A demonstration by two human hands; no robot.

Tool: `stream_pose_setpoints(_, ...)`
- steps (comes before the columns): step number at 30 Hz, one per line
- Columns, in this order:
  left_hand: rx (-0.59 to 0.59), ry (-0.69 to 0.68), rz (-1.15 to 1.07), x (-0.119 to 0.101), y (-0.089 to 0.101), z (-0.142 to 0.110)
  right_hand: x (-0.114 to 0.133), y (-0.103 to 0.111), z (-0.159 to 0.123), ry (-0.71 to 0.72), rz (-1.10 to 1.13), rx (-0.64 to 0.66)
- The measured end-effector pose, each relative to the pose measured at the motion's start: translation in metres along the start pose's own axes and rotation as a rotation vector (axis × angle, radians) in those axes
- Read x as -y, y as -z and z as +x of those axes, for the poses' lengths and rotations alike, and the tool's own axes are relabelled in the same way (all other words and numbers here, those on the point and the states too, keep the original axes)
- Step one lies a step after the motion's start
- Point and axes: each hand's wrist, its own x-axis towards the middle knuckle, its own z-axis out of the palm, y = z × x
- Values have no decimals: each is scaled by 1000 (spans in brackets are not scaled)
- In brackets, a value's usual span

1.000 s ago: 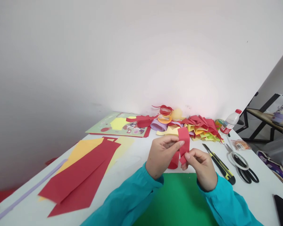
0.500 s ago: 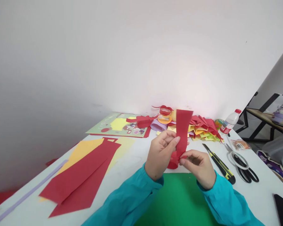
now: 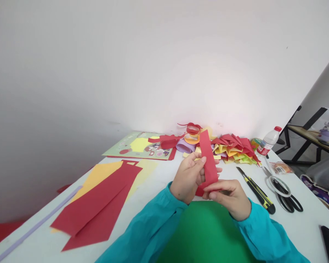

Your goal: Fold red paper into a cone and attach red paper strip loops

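And look, the left hand point(image 3: 186, 178) pinches the red strip point(image 3: 208, 157) mid-length, the right hand point(image 3: 231, 197) nips it lower down, green sheet point(image 3: 205, 233) at six o'clock, cutter point(image 3: 257, 191) at three

White table point(image 3: 156, 184) with a green sheet point(image 3: 205, 233), lilac strip point(image 3: 41, 224), cutter point(image 3: 256, 190), scissors point(image 3: 290, 198) and bottle point(image 3: 271, 140) on top.

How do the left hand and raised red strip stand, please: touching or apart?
Touching: the head view shows the left hand holding the red strip, thumb over its edge.

Loose, wrinkled turquoise sleeves point(image 3: 145, 226), gathered cuffs point(image 3: 176, 197), bare hands point(image 3: 185, 179)
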Motion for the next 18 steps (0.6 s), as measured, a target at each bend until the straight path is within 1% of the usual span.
stream_pose_setpoints(3, 22, -1, 18, -2, 3, 1, -3, 1, 3, -44, -9, 5)
stream_pose_setpoints(5, 43, -47, 61, -5, 5, 0, -7, 4, 6, -104, -54, -2)
stream_pose_setpoints(8, 85, -157, 258, -9, 6, -6, -13, 10, 11, -195, -86, -53)
stream_pose_setpoints(11, 123, -231, 441, -9, 5, -13, -16, 16, 14, -248, -22, -78)
stream_pose_setpoints(13, 142, -265, 495, -7, 3, -16, -18, 19, 15, -273, 22, -70)
stream_pose_setpoints(16, 163, -309, 555, -3, 2, -17, -23, 23, 15, -325, 7, -94)
stream_pose_setpoints(18, 219, -376, 601, -2, 0, -19, -26, 25, 16, -332, -9, -126)
